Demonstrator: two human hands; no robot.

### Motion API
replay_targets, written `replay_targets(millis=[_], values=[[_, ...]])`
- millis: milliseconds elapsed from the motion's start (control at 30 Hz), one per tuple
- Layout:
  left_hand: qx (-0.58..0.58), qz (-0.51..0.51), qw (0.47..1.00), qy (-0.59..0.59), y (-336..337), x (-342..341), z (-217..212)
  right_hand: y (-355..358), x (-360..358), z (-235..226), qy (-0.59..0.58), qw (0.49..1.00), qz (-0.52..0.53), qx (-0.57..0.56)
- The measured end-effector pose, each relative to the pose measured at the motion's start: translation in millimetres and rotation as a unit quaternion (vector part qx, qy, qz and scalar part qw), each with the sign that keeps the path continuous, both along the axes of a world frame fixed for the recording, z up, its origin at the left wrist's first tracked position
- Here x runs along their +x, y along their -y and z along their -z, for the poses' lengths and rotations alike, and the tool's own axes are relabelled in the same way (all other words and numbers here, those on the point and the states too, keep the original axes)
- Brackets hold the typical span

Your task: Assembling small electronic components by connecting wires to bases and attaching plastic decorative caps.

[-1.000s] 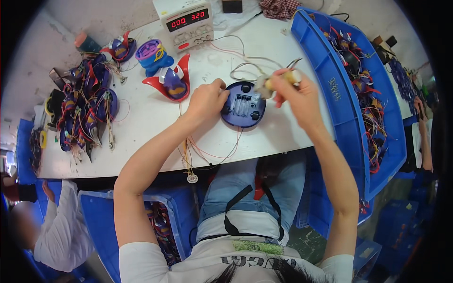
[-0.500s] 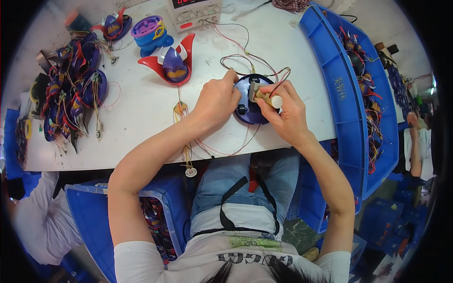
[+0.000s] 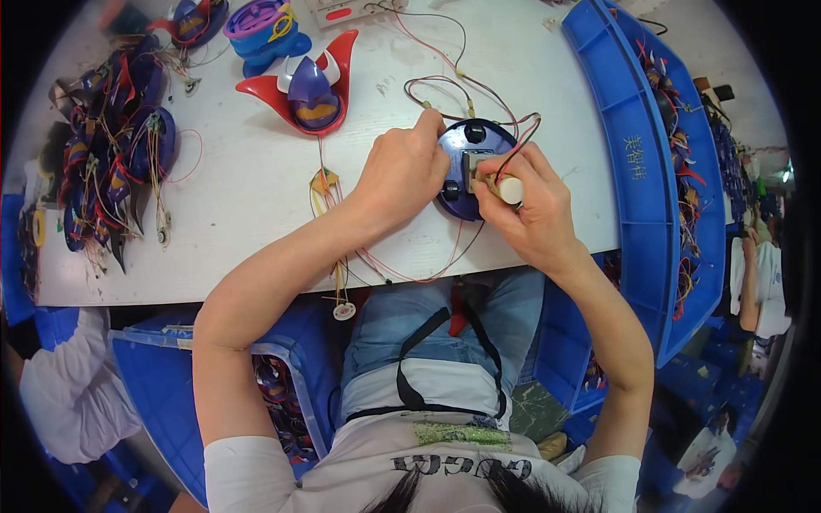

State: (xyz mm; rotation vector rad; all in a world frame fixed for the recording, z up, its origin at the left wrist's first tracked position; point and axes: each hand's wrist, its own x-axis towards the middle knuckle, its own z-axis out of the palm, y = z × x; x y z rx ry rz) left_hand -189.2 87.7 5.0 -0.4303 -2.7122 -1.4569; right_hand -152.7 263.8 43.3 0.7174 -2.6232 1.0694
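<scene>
From afar, my right hand pinches the wired block at the middle of the round base on the table; I should press squarely, my left hand, its grip unclear, steadying the base's left rim.

Bright, even light whitens my table, where shadows lie faint and soft-edged. The round purple base shows a pale sheen between my left hand and right hand, both fairly crisp to me. A small lamp glares between two and three o'clock. The fisheye bows the blue tray at two o'clock; around the rim, detail softens into black corners.
</scene>
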Motion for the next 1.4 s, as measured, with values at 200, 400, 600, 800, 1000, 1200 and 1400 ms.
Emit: replay_targets(millis=[200,400,600,800,1000,1200,1400], values=[[-0.016,-0.004,1.000,-0.016,3,-4,0,-2,-14,-3,0.081,0.995,-0.044,-0.027],[-0.032,0.048,0.998,-0.024,20,-1,-16,3,-14,-13,0.128,0.992,0.003,0.008],[0.051,-0.163,0.984,-0.047,95,109,-37,4,113,-4,0.111,0.985,-0.091,-0.095],[-0.082,-0.079,0.993,0.019,99,205,-14,90,140,90,0.476,0.803,-0.076,-0.351],[0.114,-0.142,0.960,0.213,92,202,14,112,139,85,0.558,0.628,-0.024,-0.542],[0.367,-0.135,0.853,0.345,83,195,14,86,133,79,0.606,0.535,-0.082,-0.583],[0.345,-0.179,0.851,0.353,83,192,-5,74,132,61,0.606,0.558,-0.014,-0.567]])
